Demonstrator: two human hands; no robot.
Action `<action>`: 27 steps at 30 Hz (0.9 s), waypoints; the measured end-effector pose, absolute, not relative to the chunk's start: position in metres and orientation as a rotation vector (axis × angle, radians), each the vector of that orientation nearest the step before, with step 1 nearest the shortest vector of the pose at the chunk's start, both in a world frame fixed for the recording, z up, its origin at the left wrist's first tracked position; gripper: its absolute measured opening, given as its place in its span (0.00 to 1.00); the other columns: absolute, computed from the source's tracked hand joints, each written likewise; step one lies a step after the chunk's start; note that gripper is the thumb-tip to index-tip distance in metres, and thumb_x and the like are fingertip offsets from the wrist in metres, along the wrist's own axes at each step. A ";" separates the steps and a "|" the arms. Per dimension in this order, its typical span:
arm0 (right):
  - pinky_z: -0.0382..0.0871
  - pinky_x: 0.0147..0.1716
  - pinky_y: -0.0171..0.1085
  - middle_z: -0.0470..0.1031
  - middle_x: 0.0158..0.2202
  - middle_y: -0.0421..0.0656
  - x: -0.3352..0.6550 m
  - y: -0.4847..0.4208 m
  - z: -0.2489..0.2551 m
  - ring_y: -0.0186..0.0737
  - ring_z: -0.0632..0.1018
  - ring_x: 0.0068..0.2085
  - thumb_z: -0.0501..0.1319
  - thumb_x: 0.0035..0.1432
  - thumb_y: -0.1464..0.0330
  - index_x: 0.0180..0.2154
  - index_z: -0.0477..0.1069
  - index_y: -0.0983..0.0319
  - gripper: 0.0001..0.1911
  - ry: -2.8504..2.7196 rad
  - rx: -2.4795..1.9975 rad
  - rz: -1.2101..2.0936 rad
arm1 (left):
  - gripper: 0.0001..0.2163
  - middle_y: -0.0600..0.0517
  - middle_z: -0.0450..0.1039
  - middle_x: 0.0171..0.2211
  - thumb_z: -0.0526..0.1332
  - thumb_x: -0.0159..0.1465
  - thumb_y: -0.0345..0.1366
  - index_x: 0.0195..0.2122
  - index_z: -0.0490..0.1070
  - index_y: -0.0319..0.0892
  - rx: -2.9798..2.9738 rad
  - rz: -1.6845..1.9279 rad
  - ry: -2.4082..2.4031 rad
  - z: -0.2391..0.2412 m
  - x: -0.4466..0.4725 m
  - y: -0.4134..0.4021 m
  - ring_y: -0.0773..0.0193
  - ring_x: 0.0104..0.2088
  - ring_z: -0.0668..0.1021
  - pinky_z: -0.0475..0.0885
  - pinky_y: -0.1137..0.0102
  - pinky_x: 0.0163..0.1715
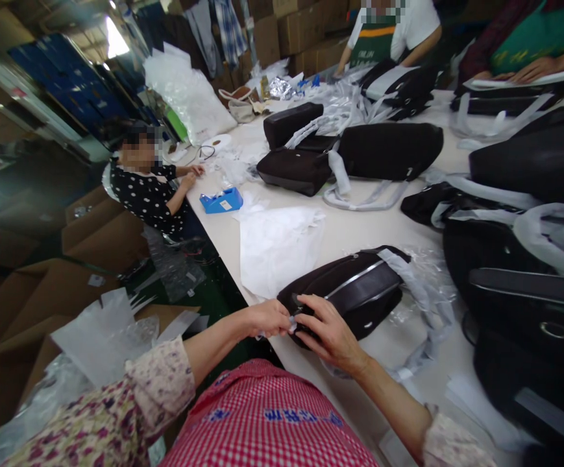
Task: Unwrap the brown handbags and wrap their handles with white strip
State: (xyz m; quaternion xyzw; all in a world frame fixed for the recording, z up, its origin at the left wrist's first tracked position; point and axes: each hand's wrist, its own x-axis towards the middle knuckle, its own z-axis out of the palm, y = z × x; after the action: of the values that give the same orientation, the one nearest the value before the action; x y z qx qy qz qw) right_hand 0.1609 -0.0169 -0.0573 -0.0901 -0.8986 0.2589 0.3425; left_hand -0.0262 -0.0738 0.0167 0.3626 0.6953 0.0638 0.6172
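A dark brown bag [354,288] with a silver zip line lies on the white table [359,227] near its front edge. My left hand [269,318] is closed in a pinch at the bag's near end, on a small pale piece that I cannot name. My right hand [328,331] rests on the same end of the bag, fingers curled over it. A strap wrapped in pale paper [428,311] trails from the bag to the right. A sheet of white tissue paper [276,243] lies just beyond the bag.
Several more dark bags [389,149] with wrapped straps cover the table's middle and right. A blue tape dispenser [222,201] sits at the left edge beside a seated person [148,188]. Two other people work at the far end. Cardboard boxes [43,285] and plastic sheets fill the floor at left.
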 end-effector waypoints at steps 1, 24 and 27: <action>0.67 0.56 0.55 0.68 0.57 0.55 0.160 -0.017 -0.056 0.51 0.70 0.58 0.59 0.64 0.70 0.49 0.71 0.59 0.12 -2.345 -0.202 0.632 | 0.07 0.60 0.58 0.13 0.59 0.50 0.35 0.18 0.62 0.42 0.821 0.159 1.592 0.016 -0.027 -0.074 0.73 0.13 0.58 0.51 0.74 0.13; 0.63 0.59 0.55 0.75 0.45 0.46 0.152 -0.020 -0.045 0.43 0.75 0.49 0.54 0.67 0.72 0.44 0.67 0.58 0.06 -2.284 -0.205 1.040 | 0.03 0.51 0.77 0.20 0.60 0.49 0.29 0.24 0.74 0.38 0.568 0.132 1.355 0.002 -0.039 -0.060 0.64 0.19 0.77 0.73 0.73 0.20; 0.65 0.58 0.57 0.74 0.47 0.49 0.156 -0.020 -0.045 0.46 0.75 0.51 0.58 0.65 0.69 0.48 0.66 0.59 0.10 -2.282 -0.175 0.986 | 0.04 0.49 0.78 0.21 0.60 0.50 0.30 0.25 0.74 0.37 0.560 0.104 1.329 -0.002 -0.040 -0.061 0.60 0.24 0.80 0.74 0.72 0.21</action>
State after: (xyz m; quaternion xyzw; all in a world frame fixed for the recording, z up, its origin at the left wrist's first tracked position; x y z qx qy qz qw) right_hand 0.1561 -0.0204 -0.0446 -0.0667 -0.8678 0.3749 0.3191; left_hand -0.0396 -0.0612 -0.0018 0.2561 0.6080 0.0474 0.7500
